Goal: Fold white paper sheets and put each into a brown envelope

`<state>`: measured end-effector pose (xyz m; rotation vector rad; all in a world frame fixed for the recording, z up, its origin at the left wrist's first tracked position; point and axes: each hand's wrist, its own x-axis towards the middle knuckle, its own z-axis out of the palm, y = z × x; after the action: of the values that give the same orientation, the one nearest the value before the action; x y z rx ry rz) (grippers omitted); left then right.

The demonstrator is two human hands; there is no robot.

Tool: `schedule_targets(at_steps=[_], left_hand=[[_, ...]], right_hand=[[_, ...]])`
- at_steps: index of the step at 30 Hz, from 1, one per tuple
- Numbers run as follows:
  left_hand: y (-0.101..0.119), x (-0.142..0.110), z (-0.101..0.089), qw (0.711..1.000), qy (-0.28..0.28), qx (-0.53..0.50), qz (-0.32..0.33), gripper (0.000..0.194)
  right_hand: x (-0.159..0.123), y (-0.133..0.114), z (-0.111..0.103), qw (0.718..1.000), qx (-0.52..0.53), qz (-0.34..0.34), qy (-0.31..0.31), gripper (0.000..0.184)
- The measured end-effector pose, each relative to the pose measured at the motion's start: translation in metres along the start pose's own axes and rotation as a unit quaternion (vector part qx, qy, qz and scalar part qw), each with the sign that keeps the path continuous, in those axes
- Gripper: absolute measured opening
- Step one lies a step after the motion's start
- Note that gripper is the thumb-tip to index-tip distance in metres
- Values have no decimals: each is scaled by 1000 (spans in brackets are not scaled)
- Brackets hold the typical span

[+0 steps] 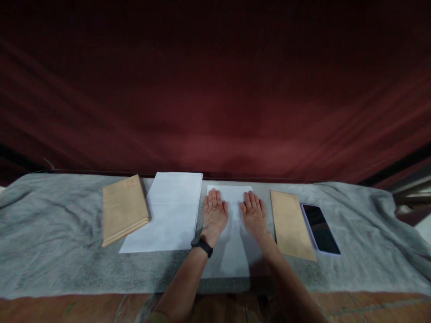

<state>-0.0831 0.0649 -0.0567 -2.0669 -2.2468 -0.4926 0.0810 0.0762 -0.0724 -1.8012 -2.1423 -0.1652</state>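
A white sheet of paper (pixel 232 251) lies flat on the grey cloth in front of me. My left hand (pixel 214 215) rests palm down on its left side, fingers stretched out together. On the right side of the same sheet, my right hand (pixel 253 213) also lies flat with straight fingers. Neither hand holds anything. Left of the hands is a stack of white paper (pixel 171 215), with a faint crease line across the top sheet. A single brown envelope (pixel 291 224) sits just right of my right hand.
Several stacked brown envelopes (pixel 124 208) partly overlap the paper stack at the left. A phone (pixel 321 229) in a light purple case lies at the right. The grey cloth (pixel 60 233) covers the surface, and a dark red backdrop (pixel 215 112) rises behind it. Tiled floor (pixel 357 305) shows below.
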Motion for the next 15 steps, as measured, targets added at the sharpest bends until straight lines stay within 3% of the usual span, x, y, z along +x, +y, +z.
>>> schedule_targets(at_steps=[6,8,12,15], left_hand=[[-5,-17,-7,999,22,-27,-11,61],[-4,-32,-11,999,13,-29,19,60],[-3,-67,-18,991,-18,-16,133,58],[-8,-84,-22,989,-21,-1,147,59]], right_hand=[[-10,1,-5,999,10,35,38,60],[-21,-11,-11,999,30,-1,27,58],[-50,-33,-22,987,82,-135,-20,52],[-64,-33,-25,982,82,-165,-32,51]])
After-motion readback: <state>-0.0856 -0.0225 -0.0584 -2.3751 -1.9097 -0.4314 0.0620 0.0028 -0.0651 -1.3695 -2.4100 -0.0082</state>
